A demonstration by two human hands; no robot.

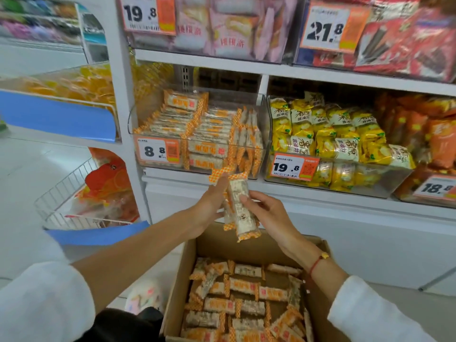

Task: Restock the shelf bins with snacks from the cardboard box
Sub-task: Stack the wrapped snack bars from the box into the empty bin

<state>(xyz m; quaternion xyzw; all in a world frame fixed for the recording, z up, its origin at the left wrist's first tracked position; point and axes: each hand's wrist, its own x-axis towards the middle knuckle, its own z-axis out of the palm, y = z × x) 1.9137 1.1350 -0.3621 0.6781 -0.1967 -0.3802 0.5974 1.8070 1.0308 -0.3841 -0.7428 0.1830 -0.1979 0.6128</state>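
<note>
Above box, in front of shelf: a small bunch of snack bars (238, 208) is held up between both hands, just below the clear bin (264, 134).
L hand (209, 206): fingers are laid nearly straight along the bunch's left side, thumb underneath; the bars are pressed, not wrapped.
R hand (269, 213): fingers are curled round the bunch from the right, thumb on its front; a red cord bracelet (317, 264) is worn at the wrist.
Snack bars: pale wrappers w/ orange checked ends, stood roughly upright, tilted slightly.
Cardboard box (318, 304): open, at bottom centre; many identical bars are seen lying loose inside.
Clear bin: on mid shelf, tagged 8.8 (158, 151); rows of the same bars are stacked inside, approx. full at left.
Adjacent bin (365, 186): to the right, tagged 19.8; yellow packets (328, 134) are heaped in it.
Upper shelf: pink packs (222, 28) and red packs (404, 45) are stocked.
Far left: wire basket (64, 188) w/ orange packs.
</note>
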